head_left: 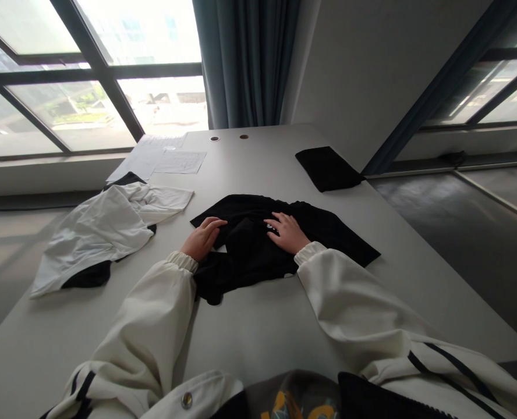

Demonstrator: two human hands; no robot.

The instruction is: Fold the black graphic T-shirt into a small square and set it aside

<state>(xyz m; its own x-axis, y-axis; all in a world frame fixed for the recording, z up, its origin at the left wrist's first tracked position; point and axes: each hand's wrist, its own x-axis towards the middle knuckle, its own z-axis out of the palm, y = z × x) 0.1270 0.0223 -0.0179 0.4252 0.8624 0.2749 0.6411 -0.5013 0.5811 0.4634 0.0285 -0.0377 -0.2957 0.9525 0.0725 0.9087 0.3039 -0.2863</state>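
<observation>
A black garment (250, 256), crumpled in its middle and left part, lies on the white table (258, 331) in front of me. My left hand (204, 237) rests on its left side, fingers stretched out and close together over the cloth. On the upper middle of the same garment lies my right hand (288, 231), its fingers spread beside a small white mark. The garment's right end reaches out flat beyond my right hand. Its exact kind is hard to make out in these folds.
At the left lies a rumpled white garment (96, 233) with black parts. A folded black cloth (328, 169) is at the table's right edge. Sheets of paper (180, 162) lie at the far left, near two round holes. Windows and a blue curtain (245, 64) stand behind.
</observation>
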